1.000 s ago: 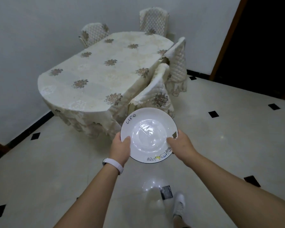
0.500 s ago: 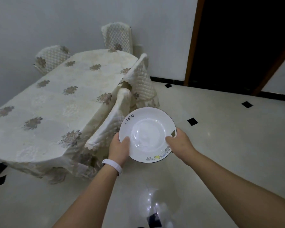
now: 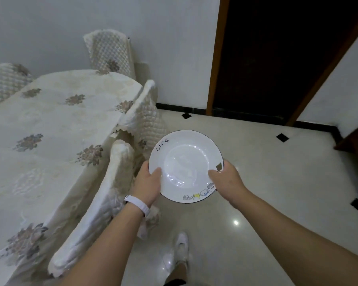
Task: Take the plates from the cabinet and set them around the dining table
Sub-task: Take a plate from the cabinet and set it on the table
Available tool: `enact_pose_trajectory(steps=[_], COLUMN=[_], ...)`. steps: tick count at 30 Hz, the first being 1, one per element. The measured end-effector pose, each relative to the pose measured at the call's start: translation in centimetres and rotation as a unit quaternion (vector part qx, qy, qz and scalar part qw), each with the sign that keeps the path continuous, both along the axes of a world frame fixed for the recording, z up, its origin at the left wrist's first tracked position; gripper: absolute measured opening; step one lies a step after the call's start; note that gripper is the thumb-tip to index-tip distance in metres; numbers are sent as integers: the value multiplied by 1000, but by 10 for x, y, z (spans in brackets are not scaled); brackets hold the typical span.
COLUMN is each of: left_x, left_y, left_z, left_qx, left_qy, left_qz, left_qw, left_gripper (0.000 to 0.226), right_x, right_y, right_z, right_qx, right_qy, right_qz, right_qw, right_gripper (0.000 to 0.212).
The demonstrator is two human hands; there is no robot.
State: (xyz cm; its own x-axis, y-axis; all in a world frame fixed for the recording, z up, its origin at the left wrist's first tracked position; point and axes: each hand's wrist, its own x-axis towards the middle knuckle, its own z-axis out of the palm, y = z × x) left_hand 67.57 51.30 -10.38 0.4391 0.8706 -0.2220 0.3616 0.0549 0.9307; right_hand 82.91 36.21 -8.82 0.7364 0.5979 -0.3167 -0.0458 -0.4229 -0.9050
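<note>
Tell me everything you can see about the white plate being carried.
The plate is round, white and glossy, seemingly ceramic, with a deep well, a thin dark edge line, "Life" written on its far-left rim and small cartoon animals on the near rim. It is empty, face up and roughly level, in the air above the floor to the right of the dining table. The left hand grips its left edge and the right hand its right edge, thumbs on the rim.
</note>
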Motion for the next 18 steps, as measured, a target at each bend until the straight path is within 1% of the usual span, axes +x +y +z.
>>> enact_pose_trajectory(steps=[4,8,11,15,18], left_x=[54,108,141,181,215], left_y=[62,121,148,175,193], left_z=[2,16,26,31,29], left_qx=[-32,-24,-28,-31,-28], left_qy=[-21,-28,-57,-58,-51], left_qz=[-14,-38,-51,-81,-66], left_qw=[999,999,997,995,996], left_gripper=[14,15,19,31,24], right_x=[48,94,125,164,196], right_y=[60,112,138,161,178], right_z=[6,18,23,27,26], right_qx=[-19,-18,-18,-23,-22], right_qy=[-12,-37,-43,-47,-42], right_qz=[-15,-40,-63,-65,-68], right_qw=[1000,998,997,997,997], right_gripper=[15,17,18,20,20])
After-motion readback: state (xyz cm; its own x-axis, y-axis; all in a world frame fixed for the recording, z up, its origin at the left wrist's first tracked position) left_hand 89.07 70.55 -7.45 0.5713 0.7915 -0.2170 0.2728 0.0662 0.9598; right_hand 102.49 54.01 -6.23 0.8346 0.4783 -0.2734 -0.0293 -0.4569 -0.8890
